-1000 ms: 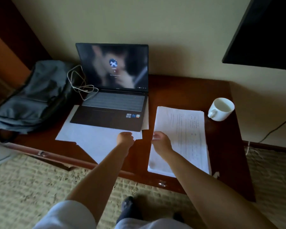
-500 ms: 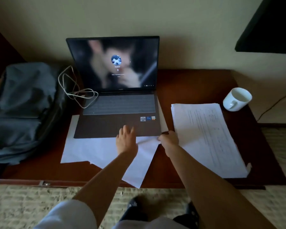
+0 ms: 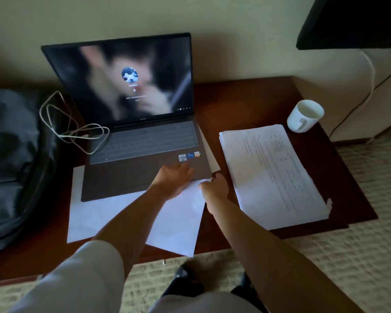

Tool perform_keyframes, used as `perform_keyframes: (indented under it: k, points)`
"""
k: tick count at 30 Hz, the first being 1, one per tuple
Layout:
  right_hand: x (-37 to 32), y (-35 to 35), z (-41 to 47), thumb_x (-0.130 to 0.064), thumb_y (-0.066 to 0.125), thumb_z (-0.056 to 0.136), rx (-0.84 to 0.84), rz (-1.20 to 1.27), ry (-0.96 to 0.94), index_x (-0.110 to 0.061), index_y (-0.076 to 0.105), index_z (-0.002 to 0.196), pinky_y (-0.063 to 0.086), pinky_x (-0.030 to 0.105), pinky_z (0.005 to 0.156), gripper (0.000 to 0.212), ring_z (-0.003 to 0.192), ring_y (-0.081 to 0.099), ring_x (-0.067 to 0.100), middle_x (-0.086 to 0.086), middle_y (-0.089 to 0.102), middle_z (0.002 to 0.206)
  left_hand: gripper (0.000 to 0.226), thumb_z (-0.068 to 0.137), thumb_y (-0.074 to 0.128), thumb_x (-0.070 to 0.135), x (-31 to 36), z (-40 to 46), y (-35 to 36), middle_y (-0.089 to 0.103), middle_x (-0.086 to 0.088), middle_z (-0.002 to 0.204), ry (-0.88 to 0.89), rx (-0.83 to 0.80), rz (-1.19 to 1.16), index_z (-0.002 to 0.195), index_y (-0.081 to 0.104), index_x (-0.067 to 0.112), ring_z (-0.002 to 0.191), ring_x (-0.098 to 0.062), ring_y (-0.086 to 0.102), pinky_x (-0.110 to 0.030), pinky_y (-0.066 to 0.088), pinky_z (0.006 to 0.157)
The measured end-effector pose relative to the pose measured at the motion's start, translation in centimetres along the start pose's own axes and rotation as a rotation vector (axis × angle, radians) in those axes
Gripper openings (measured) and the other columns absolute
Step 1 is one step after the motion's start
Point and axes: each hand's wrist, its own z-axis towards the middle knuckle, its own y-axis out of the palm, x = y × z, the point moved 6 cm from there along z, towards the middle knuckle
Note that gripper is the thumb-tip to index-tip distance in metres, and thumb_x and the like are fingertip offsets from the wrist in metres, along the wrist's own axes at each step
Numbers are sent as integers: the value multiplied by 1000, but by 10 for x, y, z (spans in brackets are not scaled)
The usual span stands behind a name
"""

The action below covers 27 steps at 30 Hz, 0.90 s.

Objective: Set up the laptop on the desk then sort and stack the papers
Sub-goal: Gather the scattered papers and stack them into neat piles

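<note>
My left hand (image 3: 175,177) lies flat, fingers straight, on the open laptop's (image 3: 142,141) front right corner, my right hand (image 3: 215,186) pinches a loose white sheet (image 3: 178,220) tucked beneath it, and the printed paper stack (image 3: 271,175) runs lengthwise away from me toward a white mug (image 3: 305,115) on the dark wooden desk (image 3: 235,102).

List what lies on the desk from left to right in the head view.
Grey backpack → white cable → laptop → printed paper stack → white mug.
</note>
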Motion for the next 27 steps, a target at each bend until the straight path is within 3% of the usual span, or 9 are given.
perform_keyframes:
  k: [4,9,12,14,17,19,22,24,27]
  points:
    - [3,9,8,-4,60,87,-100,146,64,-9,53,128,49,33,84,42,109,59,31,12,61,122,43,56,86,13,-3,0,0,63,-9,81,10,-44,-52,92,63,10,59,-24,60,-27,49,40]
    - [5,12,14,-12,65,87,-16,123,-25,-7,61,118,44,17,61,32,92,58,20,8,65,114,37,86,58,11,-6,1,-10,58,-8,116,-49,-110,-40,122,50,12,87,-26,63,-29,50,64]
    - [-7,1,20,-23,66,84,192,-236,-286,-9,69,101,47,20,67,22,89,62,21,4,68,99,36,91,54,13,-9,2,-13,55,-7,120,-73,-122,-58,125,44,14,86,-24,63,-25,44,61]
    - [-13,-11,21,-23,70,82,330,-378,-416,-9,72,98,46,22,78,21,101,59,23,6,65,108,35,92,54,15,-11,3,-15,55,-7,120,-81,-139,-88,125,43,14,83,-21,63,-21,39,59]
    - [-17,-12,25,-20,70,84,266,-366,-480,-8,70,109,43,25,96,28,124,49,22,6,53,134,36,92,56,17,-14,2,-15,55,-6,120,-106,-140,-134,126,43,14,82,-20,63,-19,38,58]
    - [-19,-7,27,-16,69,85,215,-336,-499,-5,68,111,46,33,100,28,126,48,25,8,52,136,36,91,58,17,-14,3,-16,57,-7,118,-110,-141,-162,125,44,14,82,-19,63,-18,39,59]
    - [-25,-9,30,-11,67,86,185,-210,-480,-3,68,97,53,26,78,14,102,60,26,13,65,115,37,91,59,17,-14,3,-16,57,-7,118,-117,-150,-192,125,44,14,83,-19,63,-18,41,61]
    - [-25,-11,29,-11,65,87,136,-122,-414,-5,66,93,42,13,59,9,81,58,17,12,69,100,38,91,58,17,-15,5,-18,57,-7,120,-113,-151,-188,126,43,14,85,-19,63,-18,41,62]
    - [-24,-3,25,-18,69,85,73,-32,-339,-9,63,100,40,12,56,18,78,58,14,5,68,98,38,91,57,17,-16,6,-20,56,-7,120,-105,-146,-166,126,42,15,86,-21,64,-20,45,63]
